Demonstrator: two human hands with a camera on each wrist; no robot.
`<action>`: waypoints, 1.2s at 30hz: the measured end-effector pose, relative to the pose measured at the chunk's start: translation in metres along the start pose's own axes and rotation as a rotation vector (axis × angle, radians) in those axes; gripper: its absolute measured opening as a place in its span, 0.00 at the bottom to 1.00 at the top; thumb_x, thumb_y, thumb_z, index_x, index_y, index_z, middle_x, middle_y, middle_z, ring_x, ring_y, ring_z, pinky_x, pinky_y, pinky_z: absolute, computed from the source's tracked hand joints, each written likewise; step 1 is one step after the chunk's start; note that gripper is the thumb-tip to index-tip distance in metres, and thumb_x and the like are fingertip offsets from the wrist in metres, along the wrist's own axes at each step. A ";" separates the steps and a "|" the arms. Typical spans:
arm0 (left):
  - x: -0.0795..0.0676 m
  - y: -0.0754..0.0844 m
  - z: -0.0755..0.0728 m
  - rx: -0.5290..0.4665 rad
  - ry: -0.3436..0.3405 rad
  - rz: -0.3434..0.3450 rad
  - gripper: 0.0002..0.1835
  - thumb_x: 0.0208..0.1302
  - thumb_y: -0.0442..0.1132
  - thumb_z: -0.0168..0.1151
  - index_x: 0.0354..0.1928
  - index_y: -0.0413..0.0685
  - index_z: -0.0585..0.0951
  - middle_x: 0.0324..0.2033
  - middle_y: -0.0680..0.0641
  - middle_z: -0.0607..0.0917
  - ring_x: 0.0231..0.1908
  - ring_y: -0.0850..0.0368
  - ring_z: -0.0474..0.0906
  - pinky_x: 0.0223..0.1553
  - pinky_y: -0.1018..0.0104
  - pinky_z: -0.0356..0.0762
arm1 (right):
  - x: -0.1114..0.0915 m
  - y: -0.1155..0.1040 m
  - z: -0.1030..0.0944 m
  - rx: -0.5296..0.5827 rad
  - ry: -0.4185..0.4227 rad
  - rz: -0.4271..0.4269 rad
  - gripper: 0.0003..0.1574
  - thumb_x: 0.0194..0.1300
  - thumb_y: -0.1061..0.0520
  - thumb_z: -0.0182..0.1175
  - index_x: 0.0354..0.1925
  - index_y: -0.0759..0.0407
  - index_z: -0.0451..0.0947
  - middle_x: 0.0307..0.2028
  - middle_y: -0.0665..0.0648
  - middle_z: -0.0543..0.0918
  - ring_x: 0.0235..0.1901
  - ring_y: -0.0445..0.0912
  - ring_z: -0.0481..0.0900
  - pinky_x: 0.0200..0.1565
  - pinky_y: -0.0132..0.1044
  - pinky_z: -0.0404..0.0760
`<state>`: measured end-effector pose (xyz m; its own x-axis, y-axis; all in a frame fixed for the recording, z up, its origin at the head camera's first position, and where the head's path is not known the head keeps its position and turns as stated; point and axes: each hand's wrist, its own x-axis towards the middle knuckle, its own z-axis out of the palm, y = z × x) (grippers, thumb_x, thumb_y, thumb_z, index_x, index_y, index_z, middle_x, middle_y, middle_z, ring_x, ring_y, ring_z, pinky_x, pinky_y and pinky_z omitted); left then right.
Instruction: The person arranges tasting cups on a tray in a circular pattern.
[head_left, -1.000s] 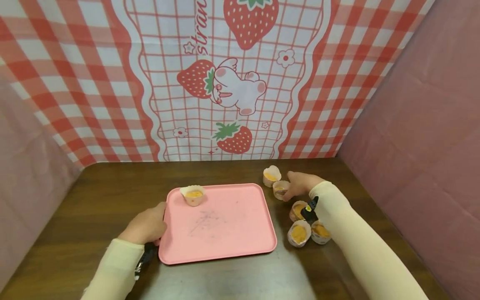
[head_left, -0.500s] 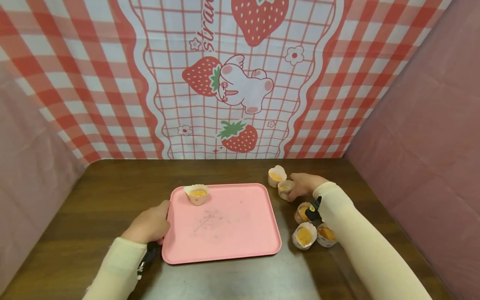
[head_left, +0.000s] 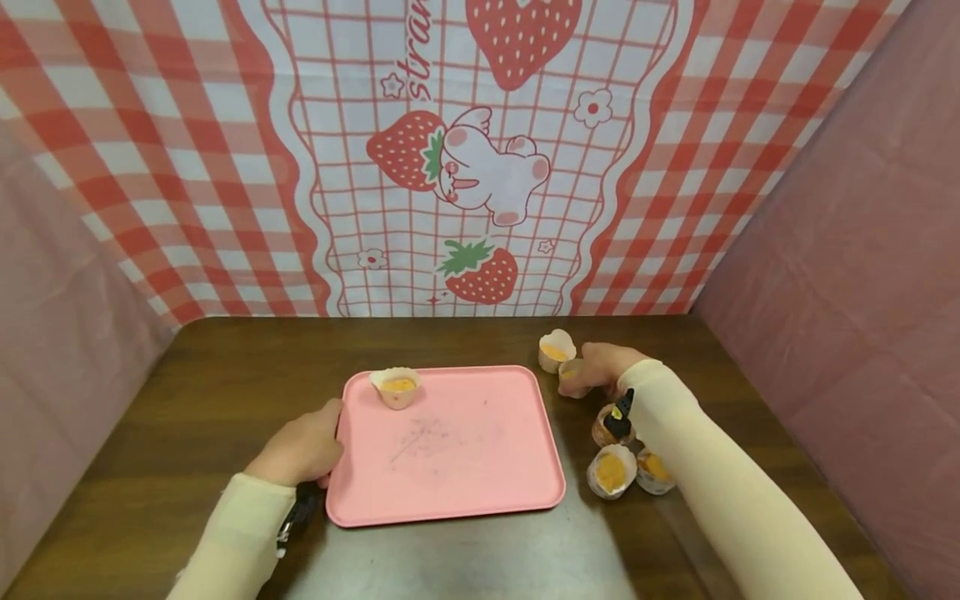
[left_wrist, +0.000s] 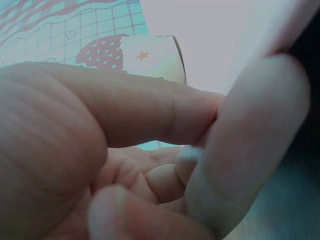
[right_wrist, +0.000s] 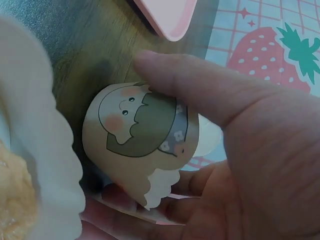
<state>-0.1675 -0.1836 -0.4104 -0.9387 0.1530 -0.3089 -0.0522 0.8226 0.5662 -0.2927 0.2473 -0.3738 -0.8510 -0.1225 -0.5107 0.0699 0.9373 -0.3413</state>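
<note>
My left hand (head_left: 303,443) grips the left edge of a pink tray (head_left: 450,454); its thumb and fingers pinch the rim in the left wrist view. One cupcake (head_left: 397,390) in a pale paper cup sits in the tray's far left corner. Beyond the tray's right side, my right hand (head_left: 603,367) holds another cupcake (right_wrist: 135,120), thumb on one side of its paper cup and fingers on the other. A cartoon face is printed on that cup; the hand partly covers it in the head view. Directly behind it stands a further cupcake (head_left: 557,352).
Nearer my right forearm stand three more cupcakes: one (head_left: 602,432) partly under the wrist strap, one (head_left: 611,473) in front, and one (head_left: 655,472) beside the sleeve. A strawberry-print cloth (head_left: 480,208) hangs behind the brown table (head_left: 225,367).
My right hand has shifted slightly left over the cupcake and its fingers have closed round the cup. The left hand stays on the tray's edge. The head view has shifted slightly.
</note>
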 end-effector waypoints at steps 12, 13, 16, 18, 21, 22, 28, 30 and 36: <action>0.001 0.000 0.001 0.015 -0.004 0.009 0.28 0.66 0.29 0.51 0.68 0.31 0.64 0.18 0.45 0.79 0.16 0.53 0.77 0.23 0.61 0.74 | 0.011 0.012 -0.002 -0.174 0.170 -0.121 0.36 0.54 0.50 0.67 0.57 0.68 0.75 0.45 0.66 0.81 0.38 0.54 0.76 0.36 0.44 0.77; 0.001 0.000 0.001 0.017 -0.003 0.012 0.28 0.66 0.29 0.51 0.68 0.31 0.64 0.18 0.45 0.79 0.16 0.53 0.78 0.23 0.61 0.74 | 0.013 0.013 -0.003 -0.186 0.173 -0.125 0.39 0.56 0.49 0.66 0.61 0.69 0.74 0.49 0.67 0.81 0.41 0.55 0.77 0.39 0.46 0.79; 0.001 0.000 0.000 0.018 -0.005 0.014 0.28 0.66 0.29 0.51 0.69 0.30 0.63 0.18 0.45 0.79 0.16 0.53 0.77 0.23 0.61 0.74 | 0.013 0.015 -0.005 -0.220 0.179 -0.132 0.45 0.58 0.46 0.65 0.68 0.69 0.70 0.59 0.70 0.79 0.48 0.57 0.77 0.49 0.51 0.79; 0.001 0.001 -0.001 0.019 -0.005 0.018 0.29 0.66 0.29 0.51 0.69 0.30 0.63 0.18 0.45 0.79 0.16 0.53 0.77 0.23 0.61 0.74 | 0.009 0.014 -0.008 -0.218 0.179 -0.135 0.42 0.59 0.46 0.65 0.65 0.68 0.72 0.55 0.69 0.81 0.46 0.56 0.77 0.49 0.52 0.78; 0.001 0.002 -0.001 0.014 -0.007 0.024 0.29 0.66 0.28 0.51 0.69 0.30 0.63 0.19 0.45 0.79 0.16 0.53 0.77 0.23 0.61 0.74 | 0.002 0.012 -0.014 -0.214 0.201 -0.130 0.35 0.59 0.46 0.65 0.60 0.65 0.75 0.47 0.64 0.82 0.42 0.55 0.77 0.44 0.50 0.78; 0.001 0.002 -0.001 0.013 -0.007 0.025 0.29 0.66 0.28 0.51 0.69 0.30 0.63 0.19 0.45 0.79 0.16 0.53 0.77 0.23 0.61 0.74 | -0.001 0.011 -0.015 -0.208 0.213 -0.128 0.33 0.60 0.46 0.65 0.58 0.64 0.75 0.45 0.63 0.82 0.40 0.54 0.76 0.42 0.49 0.77; 0.000 0.002 -0.002 0.007 -0.013 0.005 0.31 0.67 0.29 0.51 0.72 0.30 0.60 0.18 0.45 0.79 0.16 0.53 0.78 0.24 0.61 0.74 | -0.011 0.003 -0.019 -0.192 0.291 -0.140 0.31 0.61 0.42 0.66 0.53 0.62 0.75 0.40 0.60 0.81 0.37 0.54 0.76 0.39 0.49 0.75; -0.001 0.002 -0.003 0.004 -0.012 0.000 0.32 0.67 0.29 0.51 0.73 0.30 0.60 0.18 0.45 0.79 0.16 0.53 0.78 0.24 0.61 0.74 | -0.015 0.000 -0.019 -0.181 0.304 -0.153 0.31 0.62 0.42 0.66 0.52 0.62 0.74 0.39 0.60 0.80 0.36 0.54 0.75 0.38 0.48 0.74; -0.002 -0.001 -0.002 0.006 -0.004 0.006 0.31 0.66 0.29 0.51 0.71 0.30 0.61 0.18 0.45 0.79 0.16 0.54 0.78 0.23 0.61 0.74 | -0.023 -0.004 -0.017 -0.178 0.358 -0.186 0.30 0.63 0.42 0.67 0.53 0.61 0.74 0.38 0.60 0.80 0.36 0.54 0.75 0.37 0.50 0.73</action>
<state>-0.1665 -0.1856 -0.4087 -0.9377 0.1595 -0.3086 -0.0451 0.8249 0.5635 -0.2826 0.2517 -0.3475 -0.9696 -0.2030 -0.1370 -0.1655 0.9555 -0.2441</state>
